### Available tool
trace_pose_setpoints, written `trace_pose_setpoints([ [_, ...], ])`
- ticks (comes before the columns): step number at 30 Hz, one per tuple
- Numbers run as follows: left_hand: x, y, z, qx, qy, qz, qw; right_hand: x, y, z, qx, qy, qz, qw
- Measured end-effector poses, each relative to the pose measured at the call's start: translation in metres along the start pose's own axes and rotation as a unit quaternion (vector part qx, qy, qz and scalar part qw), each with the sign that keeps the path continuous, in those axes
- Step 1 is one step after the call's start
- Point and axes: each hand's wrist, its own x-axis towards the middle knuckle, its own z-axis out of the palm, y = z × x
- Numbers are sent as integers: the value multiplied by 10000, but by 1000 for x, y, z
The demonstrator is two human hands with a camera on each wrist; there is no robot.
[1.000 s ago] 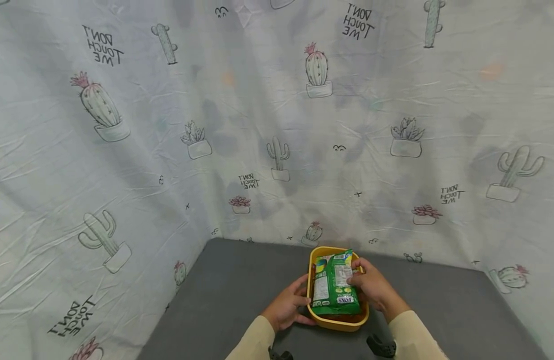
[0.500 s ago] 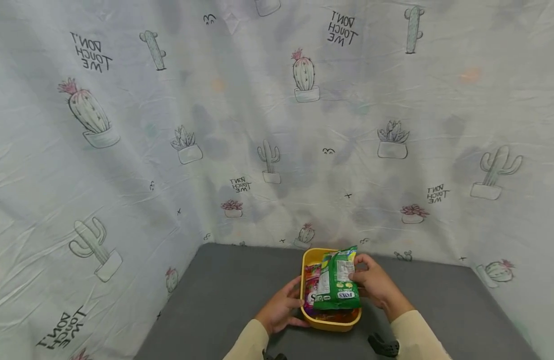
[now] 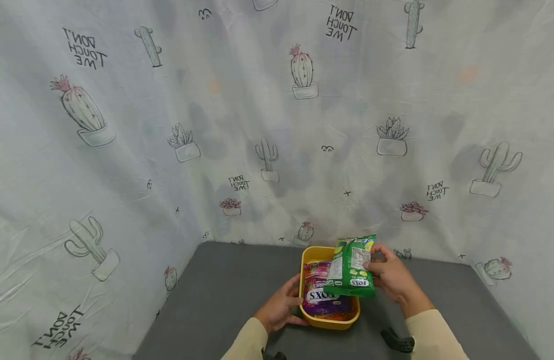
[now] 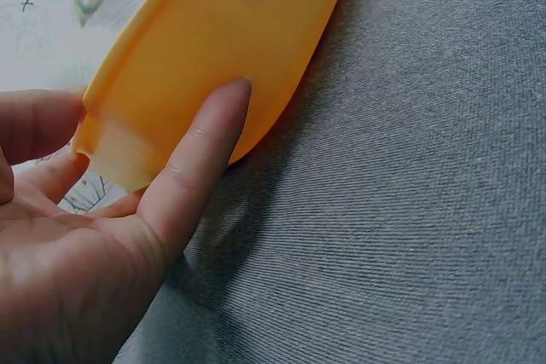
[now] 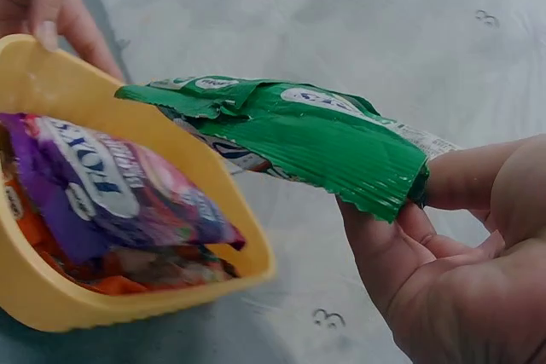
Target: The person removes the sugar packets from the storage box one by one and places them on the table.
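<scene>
My right hand (image 3: 396,277) pinches the edge of a green FOX'S candy bag (image 3: 351,267) between thumb and fingers. The bag hangs over the right side of a yellow plastic container (image 3: 328,323), raised above its rim. Inside the container lies a purple FOX'S candy bag (image 5: 102,181), with an orange packet (image 5: 119,286) partly hidden beneath it. My left hand (image 3: 279,307) holds the container's left side. In the left wrist view its thumb (image 4: 200,151) lies along the outer wall, while the other fingers reach the rim.
The container stands on a dark grey table (image 3: 250,270). Behind and to the sides hangs a pale curtain (image 3: 241,100) printed with cacti and mirrored lettering. Black wrist straps (image 3: 396,340) show near the sleeves.
My right hand has lifted the green candy bag up and to the right out of the container, uncovering the purple bag. My left hand stays on the container's side.
</scene>
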Motion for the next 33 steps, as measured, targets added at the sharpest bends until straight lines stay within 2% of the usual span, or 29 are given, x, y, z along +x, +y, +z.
trace_pose_setpoints([
  [5,0,3,0,-52,-17,66,10000,-5,-8,-17,60,100,-190,9998],
  [13,-2,4,1,-81,4,6,10000,-14,-7,-38,129,526,-142,9984],
  [18,0,2,2,-71,17,14,10000,-20,-6,-51,257,506,-156,9983],
  [25,-1,0,0,-87,6,21,10000,-30,3,-65,431,553,-194,9974],
  [33,-2,-1,0,-96,-15,20,10000,-42,18,-82,349,672,-189,9970],
])
